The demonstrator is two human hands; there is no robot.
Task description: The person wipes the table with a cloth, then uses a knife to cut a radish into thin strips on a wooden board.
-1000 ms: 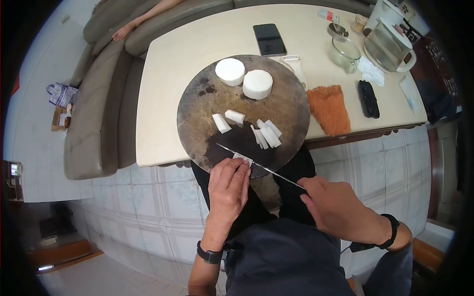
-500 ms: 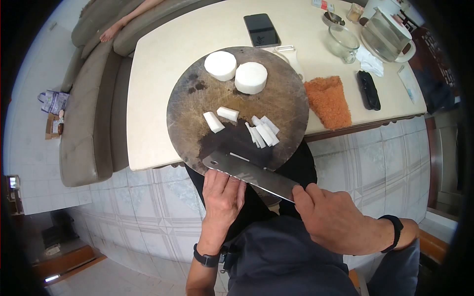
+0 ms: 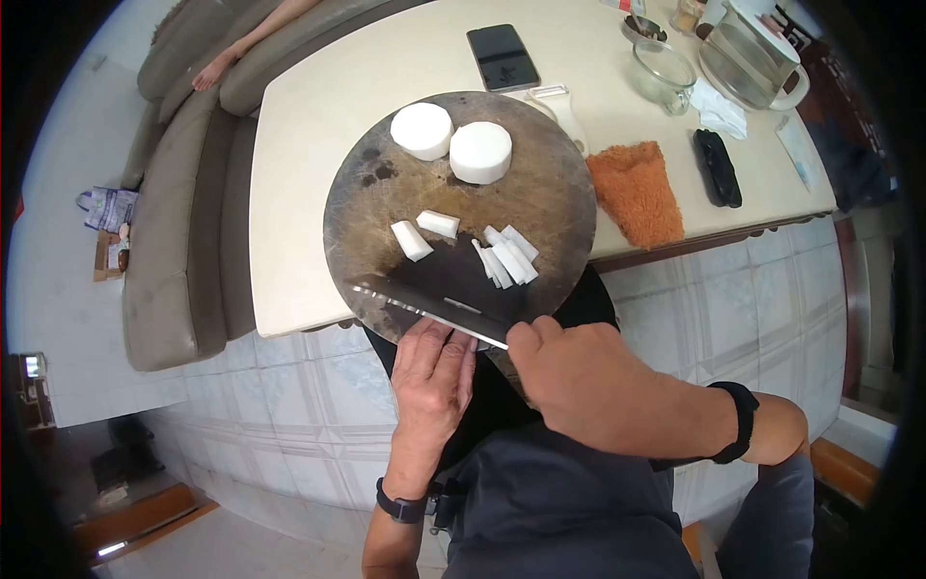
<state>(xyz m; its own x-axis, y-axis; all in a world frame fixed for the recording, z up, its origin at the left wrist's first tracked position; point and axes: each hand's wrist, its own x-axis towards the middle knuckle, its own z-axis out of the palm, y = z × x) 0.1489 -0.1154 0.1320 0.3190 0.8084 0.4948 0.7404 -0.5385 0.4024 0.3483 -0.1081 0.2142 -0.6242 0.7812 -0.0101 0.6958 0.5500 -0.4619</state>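
Just beyond your hands lies one round board (image 3: 550, 164), your right hand (image 3: 617, 391) gripping one knife (image 3: 420, 311), your left hand (image 3: 431, 381) with fingers bunched together behind its blade, and farther ahead two white discs (image 3: 480, 152), two chunks (image 3: 412, 241) and overlapping slices (image 3: 511, 259) too jumbled to count.

dark-grey top (image 3: 569, 511) | black trousers (image 3: 590, 301) | black left wristband (image 3: 400, 506) | black right wristband (image 3: 743, 422)
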